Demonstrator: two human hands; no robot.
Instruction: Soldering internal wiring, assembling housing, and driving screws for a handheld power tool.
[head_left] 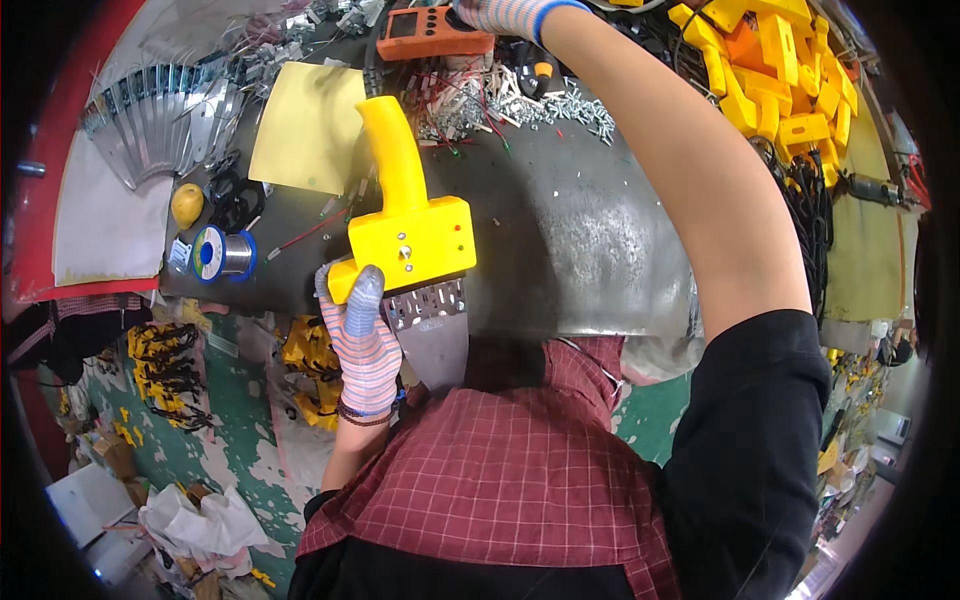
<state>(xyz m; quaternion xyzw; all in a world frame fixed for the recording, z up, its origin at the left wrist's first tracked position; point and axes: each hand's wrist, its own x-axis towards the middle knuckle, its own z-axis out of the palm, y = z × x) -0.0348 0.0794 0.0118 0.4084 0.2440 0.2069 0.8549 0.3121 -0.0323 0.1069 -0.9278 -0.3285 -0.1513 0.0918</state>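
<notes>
My left hand [362, 340], in a striped glove, is closed on a yellow plastic tool [412, 238] near the table's front edge. The tool has a curved grip pointing away from me, a boxy body with screws and small indicator lights, and a slotted metal blade [432, 335] pointing toward me. A black cord runs from the far end of its grip. At the top edge my right hand [510, 14], also gloved, reaches to an orange handheld meter [432, 36]. The frame cuts off this hand, and its fingers cannot be made out clearly.
A solder spool [224, 254], a yellow lump [187, 206] and fanned metal blades [150, 125] lie left. Yellow paper [308, 128] lies behind the tool. Loose screws [580, 108] and wires are scattered at the back. Yellow plastic housings [790, 75] are piled far right.
</notes>
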